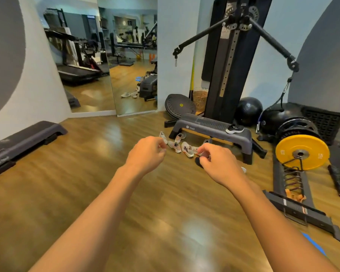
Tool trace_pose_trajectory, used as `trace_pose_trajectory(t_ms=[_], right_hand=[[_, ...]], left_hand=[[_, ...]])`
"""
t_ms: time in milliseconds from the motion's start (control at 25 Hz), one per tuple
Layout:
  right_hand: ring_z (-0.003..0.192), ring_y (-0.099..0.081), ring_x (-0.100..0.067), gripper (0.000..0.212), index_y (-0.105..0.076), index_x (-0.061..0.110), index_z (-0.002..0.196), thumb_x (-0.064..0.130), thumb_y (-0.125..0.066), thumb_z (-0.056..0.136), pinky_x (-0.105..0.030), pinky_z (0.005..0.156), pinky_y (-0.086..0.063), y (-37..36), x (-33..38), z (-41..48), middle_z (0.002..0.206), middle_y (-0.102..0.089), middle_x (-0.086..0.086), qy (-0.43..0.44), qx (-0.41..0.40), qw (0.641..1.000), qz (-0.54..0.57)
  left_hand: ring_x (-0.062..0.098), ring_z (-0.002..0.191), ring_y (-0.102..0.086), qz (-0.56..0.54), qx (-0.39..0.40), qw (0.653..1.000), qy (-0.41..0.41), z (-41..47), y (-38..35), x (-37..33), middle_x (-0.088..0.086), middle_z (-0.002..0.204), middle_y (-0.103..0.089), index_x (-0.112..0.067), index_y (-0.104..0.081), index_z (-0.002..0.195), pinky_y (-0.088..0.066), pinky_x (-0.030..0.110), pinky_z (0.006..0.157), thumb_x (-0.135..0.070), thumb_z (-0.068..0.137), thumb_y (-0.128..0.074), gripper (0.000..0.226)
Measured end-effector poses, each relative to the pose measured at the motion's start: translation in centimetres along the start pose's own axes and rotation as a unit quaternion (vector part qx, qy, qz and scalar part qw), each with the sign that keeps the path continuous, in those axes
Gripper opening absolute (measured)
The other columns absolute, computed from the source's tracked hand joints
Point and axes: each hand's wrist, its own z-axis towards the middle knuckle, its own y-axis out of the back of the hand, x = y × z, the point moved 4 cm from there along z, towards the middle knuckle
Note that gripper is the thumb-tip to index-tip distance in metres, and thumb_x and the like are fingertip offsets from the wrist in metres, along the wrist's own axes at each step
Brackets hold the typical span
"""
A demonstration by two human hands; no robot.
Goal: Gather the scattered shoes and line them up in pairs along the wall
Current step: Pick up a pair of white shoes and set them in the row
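Several pale sneakers [175,146] lie scattered on the wooden floor in front of a grey step platform [214,128]. A black sneaker with a white sole [235,129] sits on top of that platform. A dark shoe [199,161] lies partly hidden behind my right hand. Both arms reach forward above the floor, well short of the shoes. My left hand [146,154] has loosely curled fingers and holds nothing. My right hand [217,162] is likewise loosely curled and empty.
A cable machine [236,55] stands against the far wall with black balls [248,110] beside it. A yellow weight plate [302,152] and a floor rig lie at the right. Another step platform [22,142] sits at the left wall. Mirrors [106,55] cover the far left wall.
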Motion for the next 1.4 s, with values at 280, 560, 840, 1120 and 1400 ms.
trace_pose_trajectory(t_ms=[280, 560, 840, 1120, 1400], right_hand=[[0.101, -0.059, -0.017, 0.026, -0.061, 0.03, 0.114, 0.022, -0.048, 0.092, -0.038, 0.082, -0.052, -5.7, -1.4, 19.3, 0.113, -0.065, 0.005, -0.018, 0.022, 0.999, -0.015], [0.094, -0.061, -0.015, 0.027, -0.061, 0.029, 0.111, 0.02, -0.048, 0.089, -0.037, 0.077, -0.052, -11.4, -3.9, 38.9, 0.099, -0.067, 0.008, -0.018, 0.026, 1.0, 0.003], [0.091, -0.062, -0.023, 0.03, -0.06, 0.03, 0.114, 0.019, -0.044, 0.091, -0.045, 0.076, -0.054, -19.6, -6.3, 59.6, 0.104, -0.068, 0.001, -0.021, 0.091, 0.995, 0.015], [0.091, -0.063, -0.028, 0.031, -0.061, 0.027, 0.113, 0.018, -0.042, 0.09, -0.042, 0.076, -0.053, -27.8, -5.9, 77.9, 0.109, -0.067, -0.004, -0.01, 0.122, 0.992, 0.024], [0.092, -0.061, -0.025, 0.028, -0.059, 0.024, 0.115, 0.019, -0.045, 0.092, -0.044, 0.077, -0.054, -35.4, -6.6, 94.5, 0.107, -0.065, -0.004, -0.058, 0.159, 0.985, 0.022]], left_hand=[[0.024, 0.102, -0.06, -0.013, 0.02, 1.0, 0.002, 21.6, -3.9, 6.9, 0.002, 0.107, -0.067, -0.024, -0.068, 0.099, -0.051, 0.038, 0.083, -0.025, 0.089, -0.054, 0.017], [0.024, 0.103, -0.06, -0.009, 0.02, 1.0, -0.013, 40.2, -8.0, 11.9, 0.001, 0.107, -0.068, -0.021, -0.069, 0.103, -0.048, 0.034, 0.08, -0.023, 0.089, -0.054, 0.021], [0.024, 0.1, -0.062, 0.026, 0.047, 0.997, 0.054, 58.4, -10.0, 20.8, 0.002, 0.105, -0.069, -0.023, -0.069, 0.099, -0.05, 0.034, 0.082, -0.021, 0.087, -0.054, 0.02], [0.024, 0.1, -0.062, 0.025, 0.065, 0.995, 0.071, 75.7, -14.2, 29.1, 0.005, 0.103, -0.07, -0.019, -0.07, 0.099, -0.046, 0.029, 0.081, -0.021, 0.088, -0.057, 0.017], [0.021, 0.096, -0.062, 0.006, 0.134, 0.99, 0.042, 94.2, -20.0, 35.7, 0.003, 0.103, -0.07, -0.021, -0.07, 0.099, -0.045, 0.027, 0.077, -0.022, 0.089, -0.056, 0.018]])
